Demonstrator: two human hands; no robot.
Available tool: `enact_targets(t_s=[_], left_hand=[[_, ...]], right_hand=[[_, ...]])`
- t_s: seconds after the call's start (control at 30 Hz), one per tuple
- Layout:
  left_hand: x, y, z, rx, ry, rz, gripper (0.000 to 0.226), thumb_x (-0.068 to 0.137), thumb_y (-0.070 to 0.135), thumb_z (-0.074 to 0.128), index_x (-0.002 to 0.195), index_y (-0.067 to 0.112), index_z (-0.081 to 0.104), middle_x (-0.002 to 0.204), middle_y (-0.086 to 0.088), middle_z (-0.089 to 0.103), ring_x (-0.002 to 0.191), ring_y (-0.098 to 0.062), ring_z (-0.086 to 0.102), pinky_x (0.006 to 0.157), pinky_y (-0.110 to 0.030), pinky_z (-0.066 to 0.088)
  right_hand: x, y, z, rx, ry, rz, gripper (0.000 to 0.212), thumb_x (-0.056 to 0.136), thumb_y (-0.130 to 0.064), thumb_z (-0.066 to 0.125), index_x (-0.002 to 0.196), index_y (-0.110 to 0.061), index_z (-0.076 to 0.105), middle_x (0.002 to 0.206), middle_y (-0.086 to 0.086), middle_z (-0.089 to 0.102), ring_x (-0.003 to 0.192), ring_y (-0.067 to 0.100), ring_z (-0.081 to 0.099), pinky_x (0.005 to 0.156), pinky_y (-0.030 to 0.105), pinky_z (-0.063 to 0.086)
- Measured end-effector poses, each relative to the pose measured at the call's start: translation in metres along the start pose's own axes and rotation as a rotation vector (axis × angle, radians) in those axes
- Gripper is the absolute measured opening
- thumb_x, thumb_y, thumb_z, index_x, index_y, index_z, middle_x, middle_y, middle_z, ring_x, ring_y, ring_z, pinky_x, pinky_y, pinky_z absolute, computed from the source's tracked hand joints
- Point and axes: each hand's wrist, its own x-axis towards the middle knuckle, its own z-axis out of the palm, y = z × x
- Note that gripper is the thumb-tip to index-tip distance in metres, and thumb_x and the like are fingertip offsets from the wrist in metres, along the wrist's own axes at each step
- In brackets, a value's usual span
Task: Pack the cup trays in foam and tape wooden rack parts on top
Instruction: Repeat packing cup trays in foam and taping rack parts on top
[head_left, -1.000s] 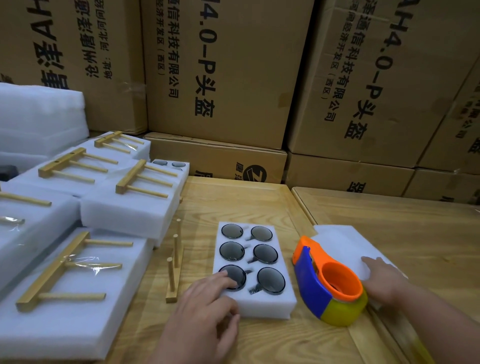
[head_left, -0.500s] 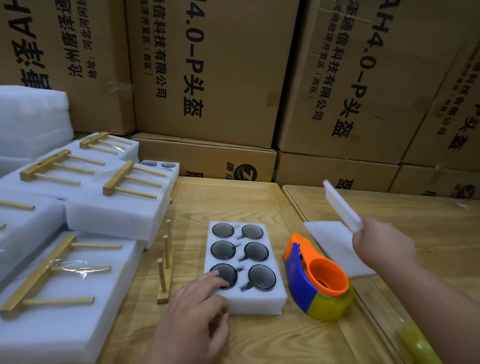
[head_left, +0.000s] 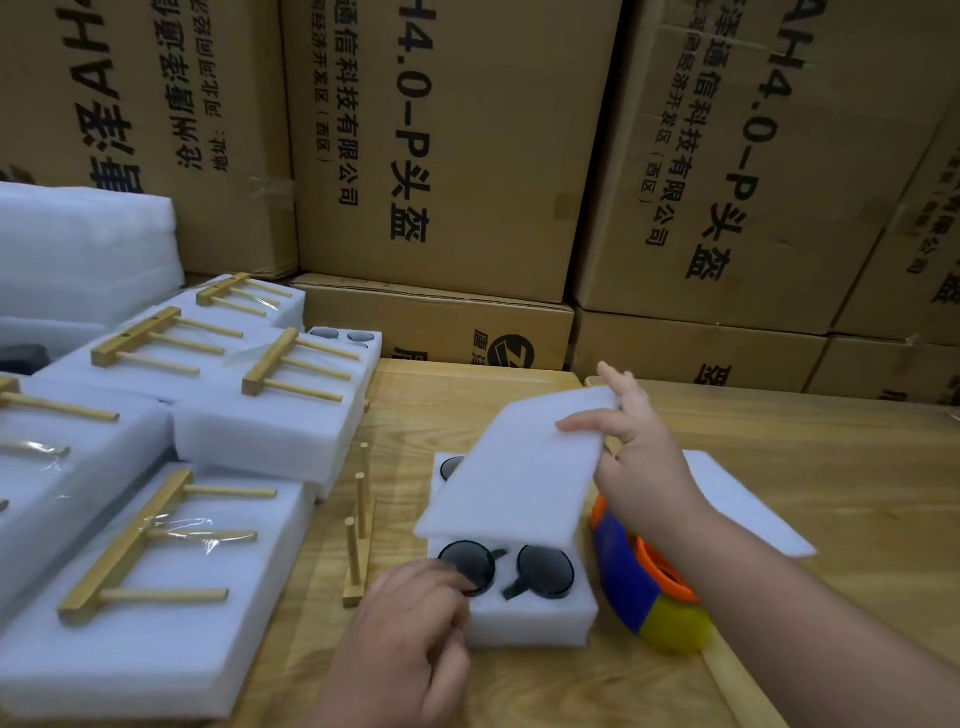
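Observation:
A white foam cup tray (head_left: 530, 618) lies on the wooden table (head_left: 467, 389), with dark cups (head_left: 545, 569) showing in its near pockets. My right hand (head_left: 641, 467) pinches a white foam sheet (head_left: 519, 478) by its right edge and holds it tilted over the tray, hiding the far cups. My left hand (head_left: 405, 639) rests at the tray's near left corner, fingers curled against the foam and touching the rim of a cup. A loose wooden rack part (head_left: 357, 535) with upright pegs lies just left of the tray.
A tape dispenser (head_left: 649, 587) in orange, blue and yellow sits right of the tray, another foam sheet (head_left: 748, 504) behind it. Several packed foam blocks (head_left: 156, 597) with taped wooden racks fill the left. Cardboard boxes (head_left: 441, 156) wall the back.
My right hand has lifted a foam sheet from the pile on the right and swung it left over the cup tray. My left hand stays at the tray's corner.

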Motion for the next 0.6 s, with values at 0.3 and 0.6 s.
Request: enact_targets(t_s=[0.3,0.6], left_hand=[[-0.004,-0.013,-0.003,-0.277,0.374,-0.43,0.017,0.096,0.038,0.036,0.089,0.031,0.05,0.085,0.01,0.052,0.079,-0.013,0.053,0.07,-0.027,0.041],[-0.008,-0.022,0.008,-0.64,0.182,-0.632,0.047,0.088,0.06,0.044,0.126,0.035,0.057,0.125,0.015,0.068,0.121,-0.01,0.063,0.098,-0.031,0.048]], right_hand=[[-0.018,0.012,0.024,0.266,-0.146,0.175,0.04,0.091,-0.009,0.075,0.084,-0.048,0.079,0.155,-0.022,0.032,0.148,0.013,0.034,0.12,0.04,0.035],[-0.023,0.024,0.016,0.216,-0.384,0.304,0.062,0.096,0.015,0.034,0.104,-0.028,0.078,0.16,-0.013,0.034,0.145,0.003,0.028,0.085,-0.006,0.034]])
